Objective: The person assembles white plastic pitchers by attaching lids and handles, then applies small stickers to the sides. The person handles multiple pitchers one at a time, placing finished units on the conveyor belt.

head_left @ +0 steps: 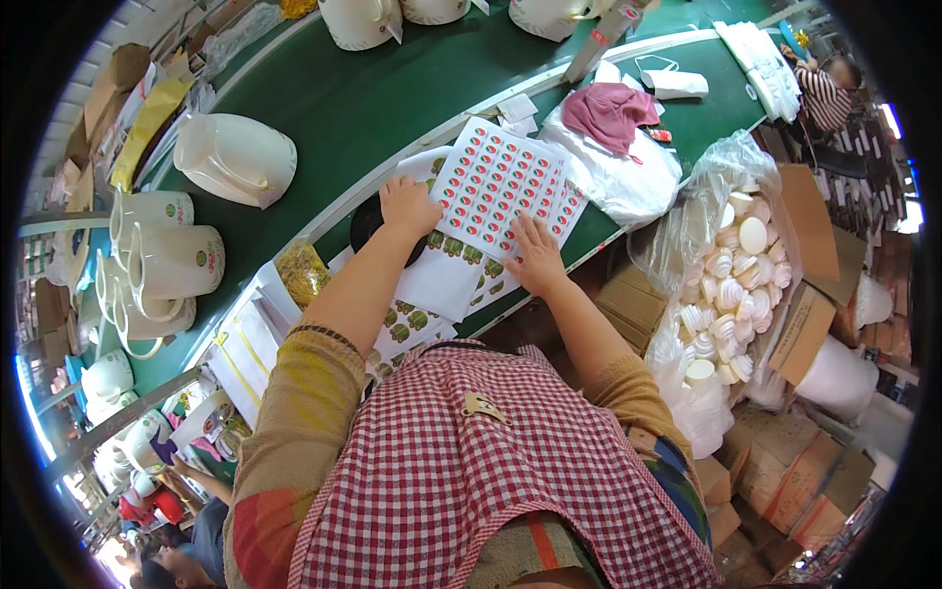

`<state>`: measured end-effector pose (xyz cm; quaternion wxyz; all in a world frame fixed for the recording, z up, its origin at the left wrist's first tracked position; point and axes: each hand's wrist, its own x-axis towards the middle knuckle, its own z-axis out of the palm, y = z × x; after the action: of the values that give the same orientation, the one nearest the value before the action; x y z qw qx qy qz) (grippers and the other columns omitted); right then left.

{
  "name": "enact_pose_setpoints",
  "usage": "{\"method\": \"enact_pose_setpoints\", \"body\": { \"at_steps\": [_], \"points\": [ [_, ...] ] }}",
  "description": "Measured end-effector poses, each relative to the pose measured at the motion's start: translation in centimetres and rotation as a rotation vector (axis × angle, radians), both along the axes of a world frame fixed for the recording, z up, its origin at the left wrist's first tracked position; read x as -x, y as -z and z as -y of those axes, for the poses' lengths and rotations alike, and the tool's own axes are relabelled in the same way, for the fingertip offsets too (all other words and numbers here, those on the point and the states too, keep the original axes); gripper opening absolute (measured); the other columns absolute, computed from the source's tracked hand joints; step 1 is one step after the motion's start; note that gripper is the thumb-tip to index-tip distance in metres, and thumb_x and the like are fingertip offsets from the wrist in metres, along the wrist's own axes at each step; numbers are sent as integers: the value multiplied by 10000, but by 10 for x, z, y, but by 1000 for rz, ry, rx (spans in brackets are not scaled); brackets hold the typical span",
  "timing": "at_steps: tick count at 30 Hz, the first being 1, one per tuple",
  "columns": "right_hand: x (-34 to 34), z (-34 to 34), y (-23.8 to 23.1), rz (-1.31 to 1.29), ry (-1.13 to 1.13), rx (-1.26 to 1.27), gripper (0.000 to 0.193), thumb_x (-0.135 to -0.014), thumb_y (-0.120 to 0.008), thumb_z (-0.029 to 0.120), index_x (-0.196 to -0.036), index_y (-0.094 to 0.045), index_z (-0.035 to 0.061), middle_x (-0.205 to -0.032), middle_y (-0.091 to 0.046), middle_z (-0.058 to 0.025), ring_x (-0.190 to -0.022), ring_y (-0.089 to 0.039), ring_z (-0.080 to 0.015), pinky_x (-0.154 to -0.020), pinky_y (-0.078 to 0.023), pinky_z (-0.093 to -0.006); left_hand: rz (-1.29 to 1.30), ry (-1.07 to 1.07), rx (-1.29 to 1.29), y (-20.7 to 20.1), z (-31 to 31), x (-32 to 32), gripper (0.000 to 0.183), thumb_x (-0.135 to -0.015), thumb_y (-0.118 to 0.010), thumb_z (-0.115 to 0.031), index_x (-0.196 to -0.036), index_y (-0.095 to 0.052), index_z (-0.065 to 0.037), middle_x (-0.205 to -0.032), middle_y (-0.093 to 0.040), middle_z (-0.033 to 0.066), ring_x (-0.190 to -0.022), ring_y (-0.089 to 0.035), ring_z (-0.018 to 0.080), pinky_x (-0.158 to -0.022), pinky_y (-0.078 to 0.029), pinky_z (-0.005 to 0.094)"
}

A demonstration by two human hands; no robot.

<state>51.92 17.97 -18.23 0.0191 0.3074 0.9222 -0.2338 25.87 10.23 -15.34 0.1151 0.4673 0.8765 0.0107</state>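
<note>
A white sheet of round red-and-green stickers [496, 185] lies in front of me, with another such sheet partly showing beneath its right side. My left hand [410, 206] is at the sheet's left edge, fingers stretched forward and the thumb side by the paper. Across the lower right edge rests my right hand [535, 255], its fingers apart and flat on the paper. Under these lie sheets with green-and-brown printed pictures [397, 329] and a plain white paper [439, 285]. A dark round object [367, 224] is partly hidden behind my left wrist.
Cream plastic jugs [235, 157] stand on the green belt [334, 118] beyond a pale rail. At right are a pink cloth [610, 116], a white bag [628, 182], and a plastic-lined carton of cream lids [731, 285]. Other people [829, 93] are farther off.
</note>
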Motion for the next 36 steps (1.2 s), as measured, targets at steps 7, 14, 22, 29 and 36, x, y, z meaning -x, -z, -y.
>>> {"method": "enact_pose_setpoints", "body": {
  "at_steps": [7, 14, 22, 29, 36],
  "points": [
    [-6, -6, 19, 17, -18, -46, 796, -811, -675, 418, -1461, -343, 101, -1571, -207, -129, -1446, -168, -368, -1128, -182, -545, 388, -97, -210, -13, -24, -9, 257, -746, -702, -319, -878, -674, -101, -917, -664, 134, -923, -611, 324, -794, -469, 435],
    [134, -88, -109, -341, -361, -189, 666, -703, -770, 304, -1304, -545, 125, -1386, -484, -107, -1352, -348, -338, -1100, -189, -550, 851, -63, -255, -57, -21, 38, 239, -780, -707, -191, -980, -663, -68, -827, -684, 74, -770, -644, 190, -725, -500, 327],
    [218, -164, -70, 145, -358, 664, 127, -805, -696, 178, -854, -692, 61, -686, -647, -58, -597, -599, -142, -545, -479, -302, 1509, -651, -525, -35, 20, 49, 355, -875, -670, -152, -1192, -602, -8, -1034, -668, 79, -910, -643, 154, -828, -520, 334],
    [235, -160, -50, -558, -493, -110, 183, -799, -701, 154, -960, -684, 69, -969, -692, -79, -877, -648, -276, -746, -525, -391, 1495, -959, -609, -12, 14, 19, 262, -897, -569, -49, -1145, -631, 9, -1050, -681, 82, -922, -648, 154, -849, -511, 304],
    [212, -98, -51, -491, -390, 288, 286, -770, -726, 159, -1020, -663, 35, -1135, -641, -129, -1062, -594, -322, -892, -491, -414, 1605, -970, -698, -16, 8, 32, 318, -851, -570, 8, -1165, -622, 7, -1054, -677, 84, -950, -640, 169, -891, -494, 305]
  ]
}}
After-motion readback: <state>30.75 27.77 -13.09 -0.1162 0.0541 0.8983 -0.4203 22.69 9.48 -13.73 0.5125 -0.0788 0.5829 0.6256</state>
